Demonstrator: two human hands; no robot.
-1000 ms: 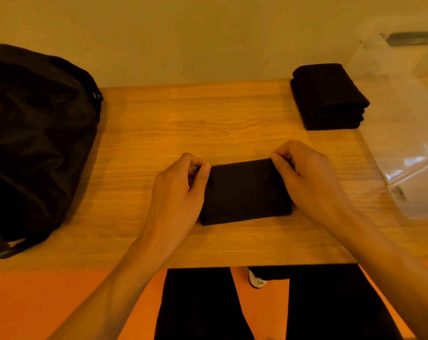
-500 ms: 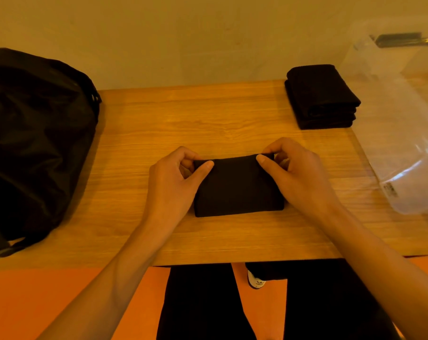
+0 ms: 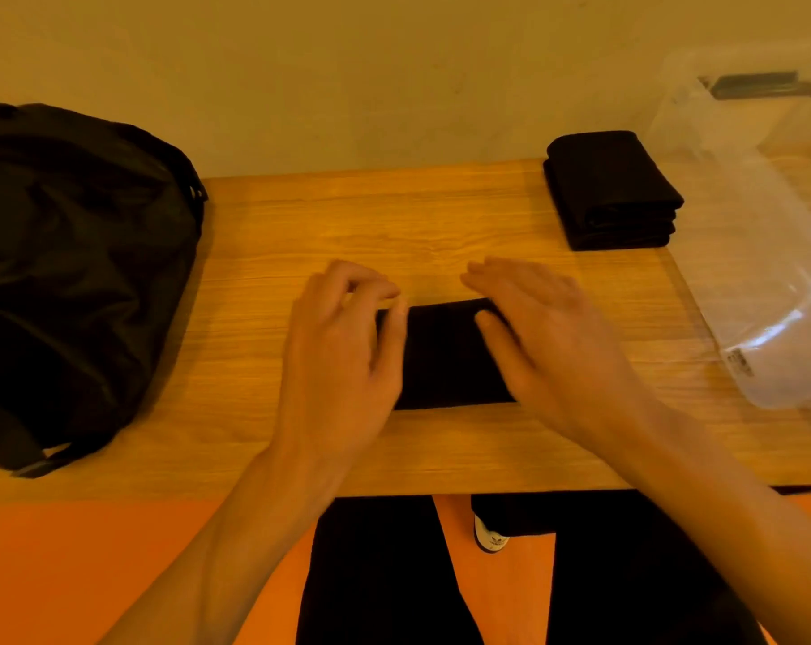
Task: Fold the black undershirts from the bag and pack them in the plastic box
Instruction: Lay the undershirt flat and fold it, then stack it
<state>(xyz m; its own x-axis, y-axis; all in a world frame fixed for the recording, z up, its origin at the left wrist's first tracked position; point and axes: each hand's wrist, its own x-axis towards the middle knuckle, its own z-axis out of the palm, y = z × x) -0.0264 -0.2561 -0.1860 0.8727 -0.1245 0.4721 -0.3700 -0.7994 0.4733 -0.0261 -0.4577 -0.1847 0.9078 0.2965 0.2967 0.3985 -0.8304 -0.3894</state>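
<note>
A folded black undershirt (image 3: 445,356) lies flat in the middle of the wooden table (image 3: 440,225). My left hand (image 3: 343,351) covers its left end with fingers loosely spread. Over its right end lies my right hand (image 3: 547,337), fingers straight and flat, thumb on the cloth. A stack of folded black undershirts (image 3: 613,188) sits at the back right. The clear plastic box (image 3: 766,235) stands at the right edge, beside that stack. The black bag (image 3: 73,272) lies on the left end of the table.
A plain wall runs behind the table. Below the front edge I see my dark trousers (image 3: 626,574), a shoe (image 3: 489,537) and an orange floor (image 3: 91,560). A dark bar (image 3: 757,83) shows through the box's top.
Both hands have let go of the undershirt's far corners. Their fingers have opened and now lie spread over its two ends. The undershirt has stayed in place.
</note>
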